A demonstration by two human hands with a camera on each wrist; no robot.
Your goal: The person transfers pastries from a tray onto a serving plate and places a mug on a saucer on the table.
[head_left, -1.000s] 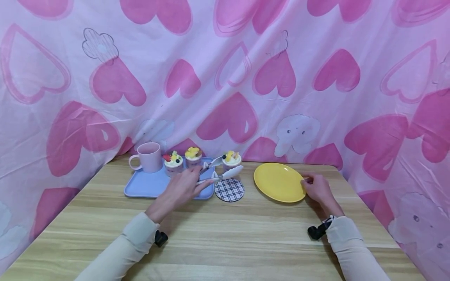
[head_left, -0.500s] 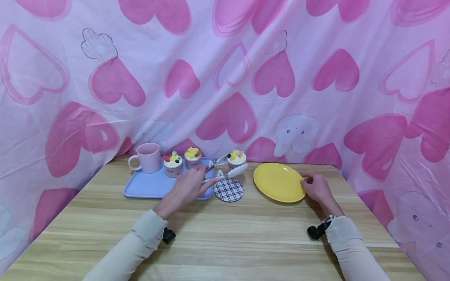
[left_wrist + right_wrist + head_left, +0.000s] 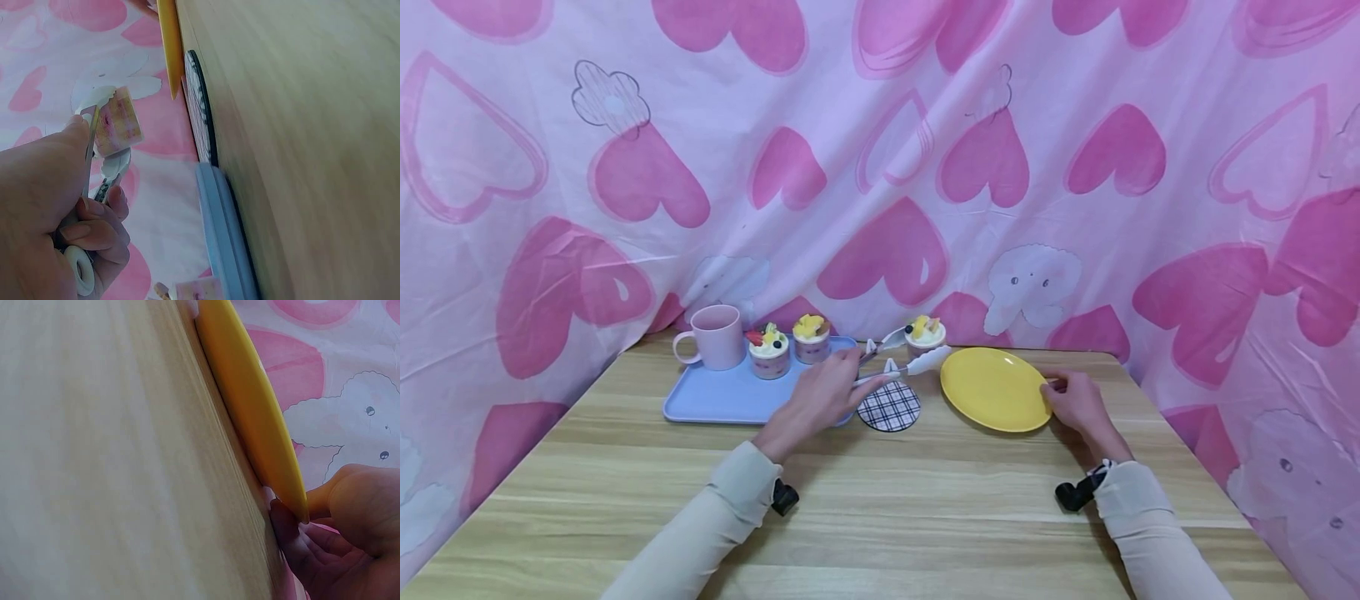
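Left hand [image 3: 820,393]: your fingers are curled round a pair of white-tipped serving tongs [image 3: 928,360]. Between the tong heads, raised off the wood-grain table [image 3: 925,517], hangs a blueberry-topped dessert cup [image 3: 926,336], near the far left rim of the yellow plate [image 3: 988,396]. The heads clasp its sides, presumably to spare the cream and fruit on top.

Right hand [image 3: 1078,404]: your thumb and fingers pinch that plate's right rim, probably to steady it with little of its face covered.

Containers: the held cup shows sponge and pink layers through its clear wall. The blue tray [image 3: 715,408] bears a pink mug [image 3: 718,339] (its floor is out of sight), a strawberry-topped dessert cup [image 3: 770,356] and a yellow-fruit dessert cup [image 3: 812,340], both upright and apparently grouped for order.

Also listed: one round plaid coaster [image 3: 889,410], lying just beside the tray, below the tongs.
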